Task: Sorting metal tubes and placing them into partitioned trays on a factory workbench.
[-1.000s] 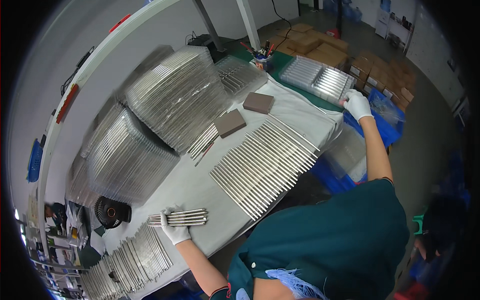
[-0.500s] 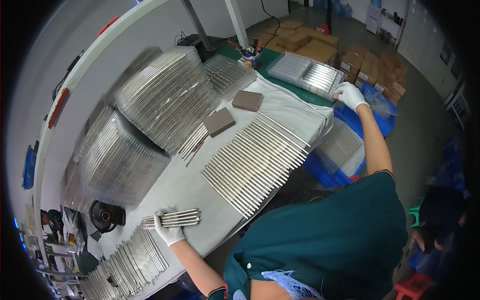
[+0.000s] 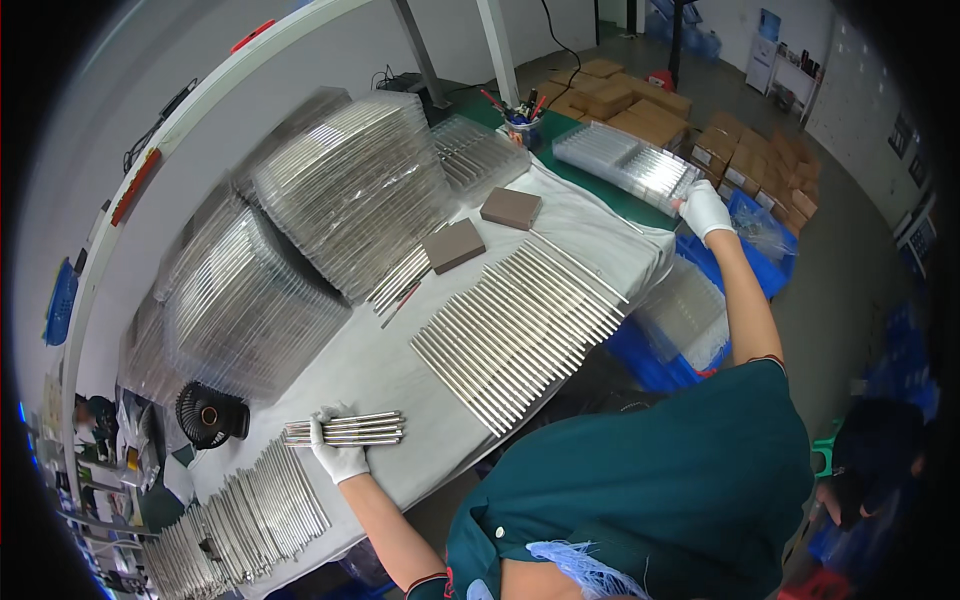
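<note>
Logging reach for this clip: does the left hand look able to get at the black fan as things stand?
Probably yes: white cloth lies open between the black fan and the left hand, though a bundle of metal rods fills the hand's grip.

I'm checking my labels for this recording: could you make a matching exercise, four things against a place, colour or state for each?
1. Left hand
2. Right hand
3. Desk fan
4. Farther brown block

A. black
B. lying on the white cloth
C. gripping a bundle of metal rods
D. at the end of a clear plastic tray

Pairs: 1-C, 2-D, 3-A, 4-B
</note>
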Demonstrator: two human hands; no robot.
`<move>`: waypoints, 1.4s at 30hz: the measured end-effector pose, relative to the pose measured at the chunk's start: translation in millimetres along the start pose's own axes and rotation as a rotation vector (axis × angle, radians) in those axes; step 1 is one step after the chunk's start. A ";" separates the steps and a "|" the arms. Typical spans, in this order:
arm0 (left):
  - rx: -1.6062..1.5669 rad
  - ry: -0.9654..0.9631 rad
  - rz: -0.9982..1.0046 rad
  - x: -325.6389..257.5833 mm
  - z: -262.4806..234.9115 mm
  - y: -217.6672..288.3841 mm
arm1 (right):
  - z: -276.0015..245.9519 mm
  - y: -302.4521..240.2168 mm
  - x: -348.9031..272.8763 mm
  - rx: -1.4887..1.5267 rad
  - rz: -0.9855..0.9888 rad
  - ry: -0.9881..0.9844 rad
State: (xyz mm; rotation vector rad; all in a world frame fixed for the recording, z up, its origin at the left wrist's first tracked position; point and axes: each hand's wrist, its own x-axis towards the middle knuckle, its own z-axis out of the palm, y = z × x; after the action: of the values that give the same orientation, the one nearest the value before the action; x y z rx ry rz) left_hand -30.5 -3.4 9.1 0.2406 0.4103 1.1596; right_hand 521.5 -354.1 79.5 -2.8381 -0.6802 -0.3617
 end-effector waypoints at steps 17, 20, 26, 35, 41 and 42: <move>-0.007 0.039 0.010 -2.5 1.7 -0.6 | 25.6 23.3 5.2 0.217 0.062 0.116; 0.000 -0.002 -0.005 1.2 -1.1 -1.9 | 13.6 25.5 19.5 0.367 0.188 0.105; -0.038 -0.004 0.018 -5.8 -6.3 9.7 | -86.7 -29.3 40.2 1.070 0.070 0.337; -0.075 0.054 -0.091 7.7 -11.8 0.0 | -130.4 -196.4 -26.2 1.502 -0.629 -0.549; 0.039 -0.037 -0.101 0.8 -20.9 3.2 | -39.9 -369.5 -85.1 1.377 -0.519 -1.528; 0.016 -0.065 -0.114 1.0 -16.3 1.6 | -26.1 -389.7 -91.5 1.252 -0.603 -1.480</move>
State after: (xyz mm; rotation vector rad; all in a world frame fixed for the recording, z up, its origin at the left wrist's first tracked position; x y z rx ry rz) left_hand -38.5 -2.3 -5.1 0.2647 0.3720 1.0342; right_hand 255.7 -58.2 131.6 -1.2035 -1.2498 1.5951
